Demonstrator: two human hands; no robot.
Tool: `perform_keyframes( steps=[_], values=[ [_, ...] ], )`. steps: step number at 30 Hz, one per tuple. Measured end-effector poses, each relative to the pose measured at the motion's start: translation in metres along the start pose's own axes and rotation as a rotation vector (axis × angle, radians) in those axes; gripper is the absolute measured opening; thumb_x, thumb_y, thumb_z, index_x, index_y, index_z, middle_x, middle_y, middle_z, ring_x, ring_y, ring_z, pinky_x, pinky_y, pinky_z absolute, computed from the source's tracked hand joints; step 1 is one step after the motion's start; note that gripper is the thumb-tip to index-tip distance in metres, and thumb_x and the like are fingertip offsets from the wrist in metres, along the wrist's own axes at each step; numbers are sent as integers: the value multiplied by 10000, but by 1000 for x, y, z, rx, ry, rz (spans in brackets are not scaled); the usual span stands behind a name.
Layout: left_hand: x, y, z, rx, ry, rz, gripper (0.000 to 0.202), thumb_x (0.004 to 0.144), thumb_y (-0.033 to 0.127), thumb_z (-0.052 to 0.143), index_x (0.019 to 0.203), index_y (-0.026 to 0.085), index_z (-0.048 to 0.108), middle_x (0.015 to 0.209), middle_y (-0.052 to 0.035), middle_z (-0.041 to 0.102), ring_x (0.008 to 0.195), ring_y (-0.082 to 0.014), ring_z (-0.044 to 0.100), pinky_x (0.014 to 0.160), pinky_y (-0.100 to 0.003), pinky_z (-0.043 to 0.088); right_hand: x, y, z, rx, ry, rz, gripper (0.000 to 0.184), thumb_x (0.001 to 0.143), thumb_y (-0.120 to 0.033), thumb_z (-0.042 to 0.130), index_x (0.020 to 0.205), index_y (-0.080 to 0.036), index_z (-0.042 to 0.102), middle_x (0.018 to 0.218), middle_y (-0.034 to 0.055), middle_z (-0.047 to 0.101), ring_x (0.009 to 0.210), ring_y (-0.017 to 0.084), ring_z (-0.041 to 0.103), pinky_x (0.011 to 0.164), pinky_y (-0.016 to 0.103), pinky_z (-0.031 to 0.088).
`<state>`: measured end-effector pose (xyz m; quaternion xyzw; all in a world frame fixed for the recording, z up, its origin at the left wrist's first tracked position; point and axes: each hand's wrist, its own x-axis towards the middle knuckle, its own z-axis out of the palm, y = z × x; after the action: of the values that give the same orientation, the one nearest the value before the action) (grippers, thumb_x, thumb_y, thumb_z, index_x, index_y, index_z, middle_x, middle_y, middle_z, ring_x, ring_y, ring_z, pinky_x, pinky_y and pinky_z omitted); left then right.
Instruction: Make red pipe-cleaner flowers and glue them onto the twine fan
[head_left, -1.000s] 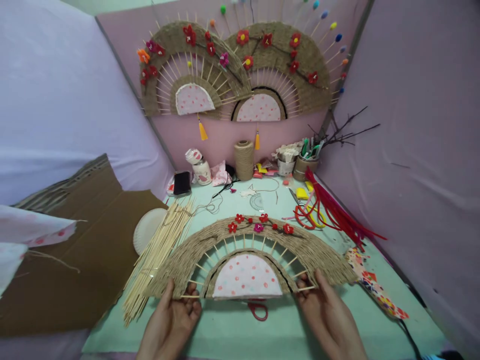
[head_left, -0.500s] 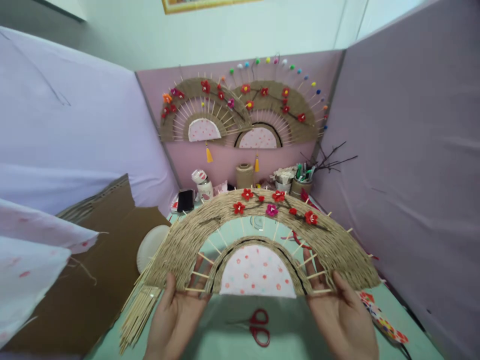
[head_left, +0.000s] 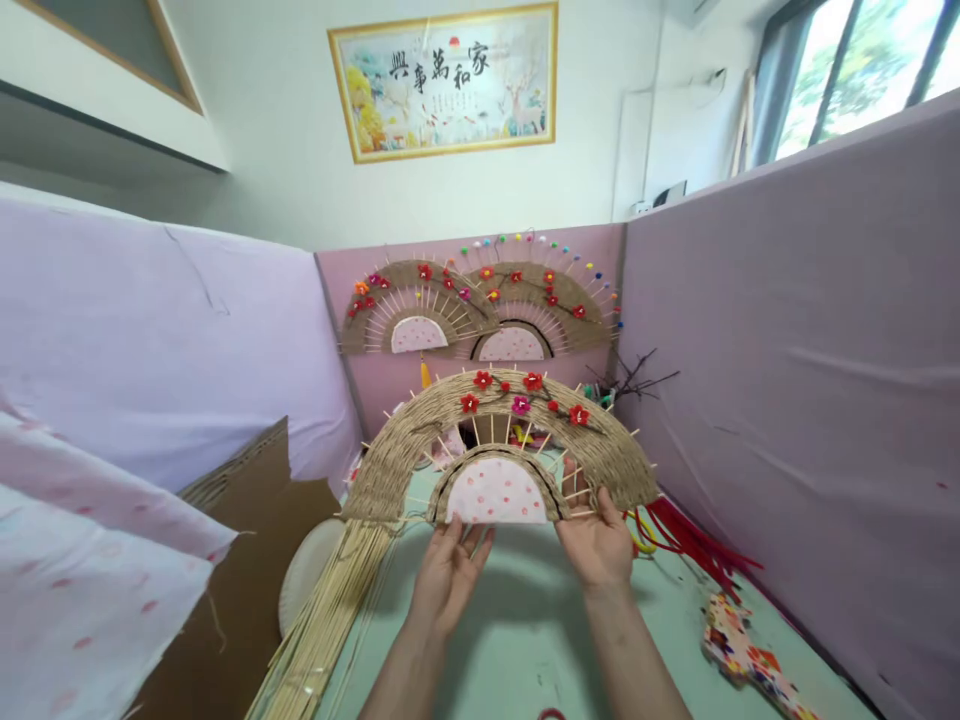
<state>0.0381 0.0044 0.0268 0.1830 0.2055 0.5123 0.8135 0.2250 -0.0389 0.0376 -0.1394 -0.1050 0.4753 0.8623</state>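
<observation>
A woven twine fan (head_left: 390, 450) with thin stick ribs, red and magenta flowers, a dark twig and a dotted white half-round centre is held up above the table. My right hand (head_left: 596, 545) grips its lower right part, thumb in front and fingers reaching behind through the ribs. Under the fan's lower edge, left of the middle, is my left hand (head_left: 450, 575), palm up. Its fingers are apart, and the thumb tip meets the edge of the dotted centre. Only the handle of the red scissors (head_left: 552, 713) shows at the bottom.
Two similar fans (head_left: 420, 270) hang on the pink back panel. At left lie a bundle of thin sticks (head_left: 330, 610), a white plate (head_left: 300, 570) and brown cardboard (head_left: 225, 600). Red strips (head_left: 690, 535) and a flower-patterned object (head_left: 750, 655) lie right. Dark twigs (head_left: 637, 378) stand behind.
The view has tilted up, bringing the framed picture and window into sight. The fan is farther from me. My left hand has left the fan's left ribs and moved inward under its lower edge.
</observation>
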Motion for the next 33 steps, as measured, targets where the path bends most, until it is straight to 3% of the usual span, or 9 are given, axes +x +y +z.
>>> perform_keyframes(
  steps=[4, 8, 17, 23, 29, 33],
  values=[
    [18, 4, 1, 44, 50, -17, 228, 840, 101, 584, 1047, 195, 600, 908, -53, 730, 842, -161, 695, 977, -425, 483, 4, 7, -1, -21, -29, 6, 255, 804, -398, 579, 998, -256, 663, 1108, 41, 694, 1138, 181, 578, 1045, 485, 360],
    [32, 8, 0, 54, 19, -1, 235, 853, 101, 562, 1050, 223, 601, 936, -40, 727, 857, -148, 694, 964, -404, 494, 4, 14, -2, -25, -88, 41, 313, 795, -453, 612, 1031, -255, 665, 1150, 45, 679, 1160, 187, 566, 1048, 453, 366],
    [55, 8, 2, 60, 10, 20, 259, 818, 74, 601, 1052, 185, 605, 973, -76, 719, 914, -185, 686, 984, -432, 473, 2, 48, -26, -57, -59, 239, 196, 712, -287, 745, 900, -262, 694, 915, -27, 730, 963, 136, 642, 1018, 408, 403],
    [66, 2, 1, 42, 22, 8, 227, 803, 85, 629, 1020, 149, 606, 954, -91, 723, 877, -183, 693, 975, -438, 485, 1, 60, -36, -91, -48, 286, 272, 664, -267, 792, 920, -252, 701, 1044, 9, 715, 1111, 179, 589, 1025, 408, 396],
    [76, -3, 4, 31, 35, -9, 83, 836, 86, 586, 902, 129, 610, 900, -85, 729, 848, -178, 697, 978, -459, 482, 4, 61, -43, -105, -30, 305, 337, 648, -275, 799, 972, -256, 707, 1127, 22, 693, 1183, 205, 545, 1028, 399, 402],
    [78, -5, 6, 13, 42, 1, 99, 837, 62, 570, 898, 130, 610, 866, -75, 730, 807, -164, 698, 965, -448, 495, 3, 60, -43, -133, -23, 322, 344, 647, -290, 794, 978, -273, 704, 1129, 15, 694, 1200, 200, 535, 1022, 387, 409]
  ],
)
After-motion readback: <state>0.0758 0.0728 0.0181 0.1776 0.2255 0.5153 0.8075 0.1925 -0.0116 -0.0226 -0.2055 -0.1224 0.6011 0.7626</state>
